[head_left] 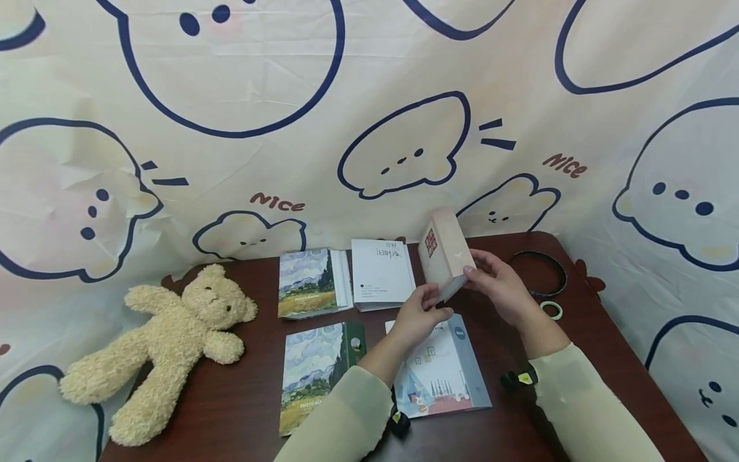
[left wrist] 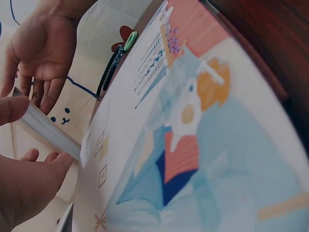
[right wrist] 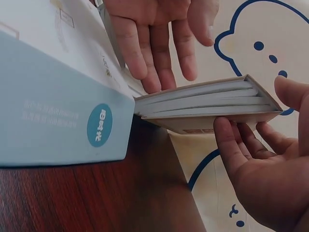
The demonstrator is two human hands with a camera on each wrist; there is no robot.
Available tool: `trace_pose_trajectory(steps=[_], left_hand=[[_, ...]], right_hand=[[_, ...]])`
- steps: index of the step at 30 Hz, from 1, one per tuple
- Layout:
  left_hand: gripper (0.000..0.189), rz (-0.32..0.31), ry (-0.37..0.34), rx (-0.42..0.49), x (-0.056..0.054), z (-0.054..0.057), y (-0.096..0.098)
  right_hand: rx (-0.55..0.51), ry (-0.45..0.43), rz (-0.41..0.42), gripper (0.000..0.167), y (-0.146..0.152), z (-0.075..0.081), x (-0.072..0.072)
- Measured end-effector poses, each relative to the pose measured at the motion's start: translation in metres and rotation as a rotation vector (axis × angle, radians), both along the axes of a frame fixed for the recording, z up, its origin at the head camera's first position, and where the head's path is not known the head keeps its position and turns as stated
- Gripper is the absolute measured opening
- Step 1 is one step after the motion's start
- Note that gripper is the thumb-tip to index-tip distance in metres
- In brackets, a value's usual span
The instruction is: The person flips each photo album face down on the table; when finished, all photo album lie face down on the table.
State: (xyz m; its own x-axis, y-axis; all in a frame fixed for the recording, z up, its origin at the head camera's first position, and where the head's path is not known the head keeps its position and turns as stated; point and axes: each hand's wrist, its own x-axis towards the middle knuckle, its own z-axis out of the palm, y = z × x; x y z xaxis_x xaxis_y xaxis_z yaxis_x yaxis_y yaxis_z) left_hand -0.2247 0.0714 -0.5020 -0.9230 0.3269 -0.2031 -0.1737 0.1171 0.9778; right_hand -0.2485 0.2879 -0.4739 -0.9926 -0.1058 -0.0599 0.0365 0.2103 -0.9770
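Observation:
Both hands hold a thick cream photo album (head_left: 441, 256), tilted above the back of the table, with a red square mark on its cover. My right hand (head_left: 502, 289) grips its right side; in the right wrist view its fingers lie under the cover and the thumb is at the corner. My left hand (head_left: 412, 321) is at the lower left edge, fingertips touching the cover (right wrist: 203, 99). White page edges show there. Below the hands lies a blue-and-white illustrated album (head_left: 441, 372). Behind the left hand is a white book (head_left: 381, 273).
Two landscape-painted photo albums, one at the back (head_left: 307, 282) and one nearer (head_left: 314, 366), lie left of the hands. A plush bear (head_left: 173, 346) lies on the left. A black ring (head_left: 562, 273) and a green tape roll (head_left: 552, 310) are at the right. Patterned cloth hangs behind.

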Motion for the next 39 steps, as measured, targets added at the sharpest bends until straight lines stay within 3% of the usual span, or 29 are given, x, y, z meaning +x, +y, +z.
trace_pose_trajectory(steps=[26, 39], left_hand=[[0.065, -0.017, -0.008, -0.023, 0.001, -0.005, 0.006], [0.067, -0.02, -0.027, -0.039, 0.0, -0.006, 0.006]], right_hand=[[-0.099, -0.072, -0.071, 0.075, 0.025, -0.021, 0.002], [-0.084, -0.135, -0.139, 0.072, 0.031, -0.033, -0.002]])
